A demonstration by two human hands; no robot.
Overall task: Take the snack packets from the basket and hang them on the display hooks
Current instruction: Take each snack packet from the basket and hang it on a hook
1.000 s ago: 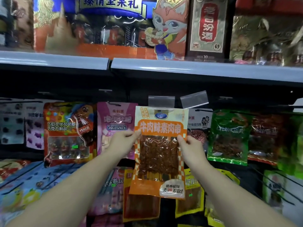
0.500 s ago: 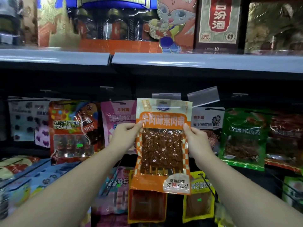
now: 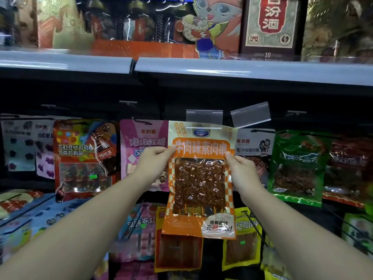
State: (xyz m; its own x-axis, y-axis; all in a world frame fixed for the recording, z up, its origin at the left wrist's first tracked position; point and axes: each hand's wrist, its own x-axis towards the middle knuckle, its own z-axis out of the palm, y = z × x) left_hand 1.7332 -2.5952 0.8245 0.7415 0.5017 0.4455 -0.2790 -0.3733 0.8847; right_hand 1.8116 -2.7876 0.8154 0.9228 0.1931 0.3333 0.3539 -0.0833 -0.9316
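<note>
An orange snack packet with a clear window showing brown skewers is held upright in front of the hook display. My left hand pinches its left edge near the top. My right hand pinches its right edge. The packet's hang slot sits just below a clear price tag holder at a hook's tip; the hook itself is hidden behind it. No basket is in view.
Packets hang on either side: a pink one, a red candy one, a white one and a green one. A second tilted tag holder is right of the first. A grey shelf edge runs above, lower rows below.
Both hands have kept their grip and carried the orange packet slightly up toward the tag holder. The camera has tilted, so the shelf looks lower in view.
</note>
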